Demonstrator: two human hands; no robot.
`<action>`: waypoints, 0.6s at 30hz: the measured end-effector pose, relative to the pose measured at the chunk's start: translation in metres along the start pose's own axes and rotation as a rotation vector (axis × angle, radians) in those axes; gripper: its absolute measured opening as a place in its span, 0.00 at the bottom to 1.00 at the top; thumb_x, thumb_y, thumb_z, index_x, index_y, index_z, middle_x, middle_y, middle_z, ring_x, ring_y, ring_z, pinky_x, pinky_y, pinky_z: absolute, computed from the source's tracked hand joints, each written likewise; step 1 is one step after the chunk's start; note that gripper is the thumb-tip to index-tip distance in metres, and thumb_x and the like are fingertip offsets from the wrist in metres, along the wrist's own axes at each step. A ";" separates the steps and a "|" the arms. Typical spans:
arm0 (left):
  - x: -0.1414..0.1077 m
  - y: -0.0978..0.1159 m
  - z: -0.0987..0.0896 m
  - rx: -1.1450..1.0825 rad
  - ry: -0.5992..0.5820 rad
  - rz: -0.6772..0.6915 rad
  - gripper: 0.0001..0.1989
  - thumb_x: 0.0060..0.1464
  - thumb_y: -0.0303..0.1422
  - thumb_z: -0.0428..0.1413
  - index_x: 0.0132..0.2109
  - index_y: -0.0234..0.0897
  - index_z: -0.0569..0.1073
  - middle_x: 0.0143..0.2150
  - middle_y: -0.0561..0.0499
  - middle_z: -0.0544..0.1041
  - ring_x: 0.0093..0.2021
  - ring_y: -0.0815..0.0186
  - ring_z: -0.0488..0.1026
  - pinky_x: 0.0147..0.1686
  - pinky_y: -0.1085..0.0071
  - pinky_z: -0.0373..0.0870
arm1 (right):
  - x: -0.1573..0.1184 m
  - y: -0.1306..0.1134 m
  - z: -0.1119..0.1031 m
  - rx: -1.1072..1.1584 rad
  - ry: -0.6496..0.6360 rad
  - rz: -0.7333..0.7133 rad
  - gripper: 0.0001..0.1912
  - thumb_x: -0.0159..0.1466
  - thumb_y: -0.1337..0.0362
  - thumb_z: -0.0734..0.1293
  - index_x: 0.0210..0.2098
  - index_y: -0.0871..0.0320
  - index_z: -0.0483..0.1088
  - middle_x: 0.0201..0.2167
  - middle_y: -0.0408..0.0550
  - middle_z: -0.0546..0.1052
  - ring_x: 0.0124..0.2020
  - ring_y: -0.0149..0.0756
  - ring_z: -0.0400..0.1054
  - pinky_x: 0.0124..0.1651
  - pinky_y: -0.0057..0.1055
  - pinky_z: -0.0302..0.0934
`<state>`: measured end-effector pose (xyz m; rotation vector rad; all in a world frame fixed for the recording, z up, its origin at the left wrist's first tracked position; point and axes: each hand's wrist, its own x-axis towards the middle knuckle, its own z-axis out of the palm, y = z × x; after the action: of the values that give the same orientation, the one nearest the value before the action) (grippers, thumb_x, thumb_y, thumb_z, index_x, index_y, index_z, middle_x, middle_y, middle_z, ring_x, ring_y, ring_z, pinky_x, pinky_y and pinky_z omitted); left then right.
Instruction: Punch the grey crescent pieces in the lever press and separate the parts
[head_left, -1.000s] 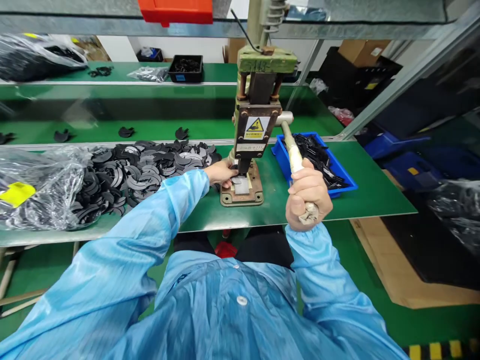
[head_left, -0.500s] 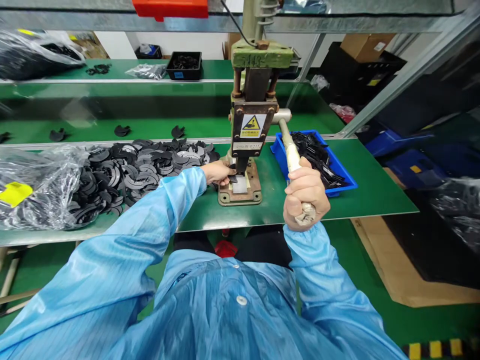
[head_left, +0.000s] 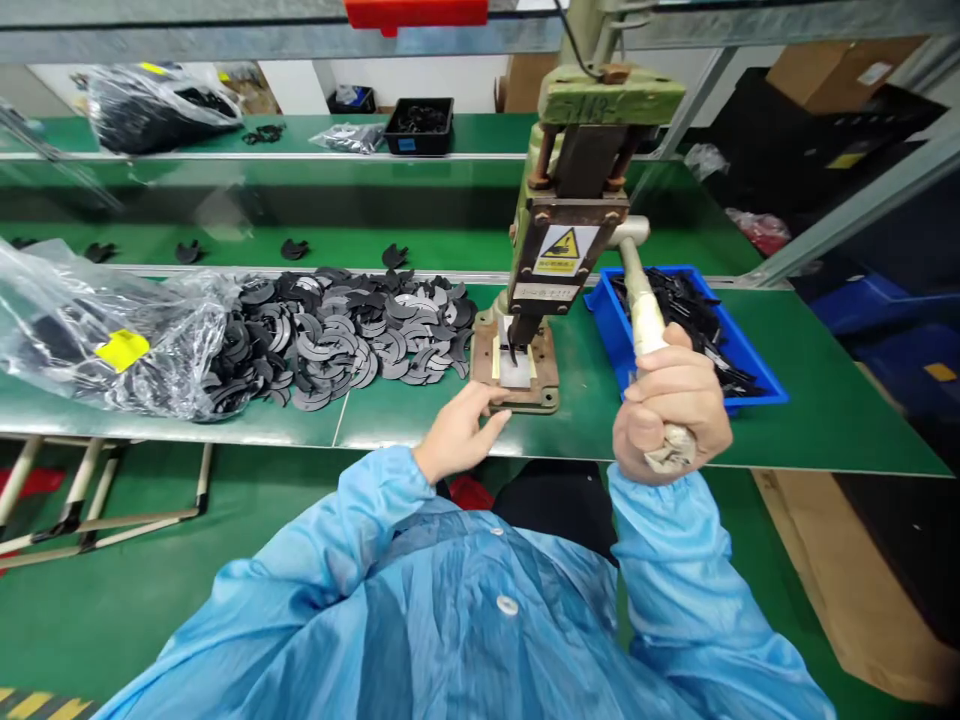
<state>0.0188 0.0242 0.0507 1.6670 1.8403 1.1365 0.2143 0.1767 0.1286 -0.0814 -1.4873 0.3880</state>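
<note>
My right hand (head_left: 673, 405) is wrapped around the taped end of the lever handle (head_left: 643, 300) of a green hand press (head_left: 568, 250). My left hand (head_left: 463, 428) has its fingers apart, by the front edge of the press base (head_left: 551, 385); nothing shows in it. Under the ram (head_left: 525, 328), a small dark curved piece (head_left: 513, 350) sits at the pale plate (head_left: 514, 373). Whether the ram touches it I cannot tell. To the left lies a heap of flat black crescent-shaped pieces (head_left: 330, 345).
A blue bin (head_left: 611, 335) of black parts stands right of the press. A clear plastic bag (head_left: 165, 350) lies at the heap's left. Behind, several black pieces (head_left: 294, 249) sit in a row on a green surface. A black tray (head_left: 420, 145) stands farther back.
My left hand has let go of a dark piece under the ram and drawn back toward the base's front edge. My right hand keeps hold of the lever. The whole view has shifted.
</note>
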 end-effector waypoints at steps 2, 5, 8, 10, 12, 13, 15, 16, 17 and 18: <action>-0.024 -0.013 -0.011 0.209 0.029 -0.001 0.17 0.72 0.42 0.54 0.60 0.41 0.79 0.56 0.38 0.80 0.58 0.51 0.77 0.59 0.54 0.73 | 0.000 0.001 0.000 0.002 0.011 0.002 0.19 0.64 0.51 0.74 0.25 0.52 0.67 0.24 0.39 0.74 0.38 0.39 0.76 0.65 0.68 0.72; -0.041 -0.043 -0.040 0.518 0.157 -0.109 0.20 0.71 0.44 0.55 0.62 0.40 0.79 0.60 0.35 0.79 0.61 0.44 0.74 0.60 0.47 0.69 | -0.001 0.001 0.001 0.004 0.013 -0.002 0.20 0.64 0.50 0.74 0.24 0.53 0.66 0.24 0.39 0.74 0.38 0.38 0.76 0.65 0.68 0.72; -0.042 -0.069 -0.069 0.695 0.219 -0.168 0.24 0.71 0.44 0.55 0.67 0.39 0.76 0.65 0.33 0.76 0.64 0.40 0.71 0.60 0.46 0.67 | -0.002 0.001 0.001 0.001 0.024 0.001 0.21 0.64 0.50 0.74 0.24 0.53 0.66 0.24 0.39 0.74 0.38 0.39 0.77 0.65 0.67 0.72; -0.039 -0.078 -0.083 0.763 0.191 -0.156 0.26 0.70 0.42 0.54 0.70 0.38 0.74 0.68 0.32 0.73 0.65 0.39 0.69 0.60 0.45 0.66 | -0.002 0.002 0.002 -0.004 0.030 -0.005 0.20 0.64 0.50 0.74 0.24 0.53 0.66 0.24 0.39 0.74 0.39 0.39 0.77 0.64 0.66 0.72; -0.033 -0.081 -0.093 0.809 0.135 -0.128 0.27 0.69 0.40 0.54 0.71 0.38 0.73 0.70 0.31 0.71 0.66 0.38 0.67 0.60 0.44 0.64 | -0.001 0.003 0.003 -0.002 0.029 -0.024 0.20 0.64 0.51 0.74 0.25 0.54 0.66 0.24 0.40 0.74 0.38 0.38 0.76 0.64 0.66 0.72; -0.030 -0.082 -0.097 0.825 0.104 -0.112 0.27 0.69 0.39 0.54 0.71 0.38 0.73 0.71 0.32 0.70 0.67 0.37 0.66 0.60 0.43 0.64 | -0.001 0.003 0.003 0.001 0.028 -0.034 0.20 0.64 0.51 0.74 0.25 0.54 0.66 0.24 0.40 0.74 0.38 0.38 0.76 0.64 0.66 0.72; -0.021 -0.083 -0.105 0.843 0.035 -0.082 0.27 0.68 0.37 0.54 0.71 0.40 0.74 0.73 0.33 0.69 0.68 0.37 0.65 0.61 0.43 0.63 | 0.000 0.004 0.004 0.005 0.030 -0.040 0.20 0.64 0.51 0.74 0.25 0.54 0.66 0.23 0.40 0.73 0.38 0.37 0.76 0.64 0.66 0.72; -0.016 -0.084 -0.108 0.847 -0.005 -0.067 0.27 0.67 0.36 0.54 0.71 0.41 0.75 0.73 0.33 0.69 0.69 0.37 0.65 0.61 0.43 0.62 | 0.000 0.004 0.004 0.003 0.030 -0.036 0.21 0.64 0.51 0.74 0.24 0.53 0.66 0.23 0.39 0.73 0.37 0.37 0.76 0.64 0.66 0.72; -0.011 -0.085 -0.112 0.845 -0.046 -0.052 0.28 0.67 0.36 0.54 0.71 0.42 0.74 0.73 0.33 0.69 0.69 0.37 0.65 0.61 0.42 0.62 | 0.000 0.004 0.004 0.000 0.036 -0.029 0.21 0.64 0.50 0.74 0.24 0.53 0.65 0.23 0.39 0.73 0.37 0.38 0.76 0.64 0.66 0.72; -0.006 -0.086 -0.116 0.841 -0.085 -0.038 0.28 0.67 0.37 0.54 0.71 0.42 0.74 0.72 0.33 0.70 0.69 0.38 0.65 0.61 0.43 0.61 | 0.000 0.004 0.004 -0.004 0.044 -0.021 0.22 0.64 0.49 0.75 0.23 0.53 0.65 0.23 0.39 0.73 0.37 0.38 0.76 0.63 0.66 0.73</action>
<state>-0.1209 -0.0113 0.0501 2.0184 2.4563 0.2351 0.2095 0.1794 0.1276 -0.0771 -1.4440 0.3645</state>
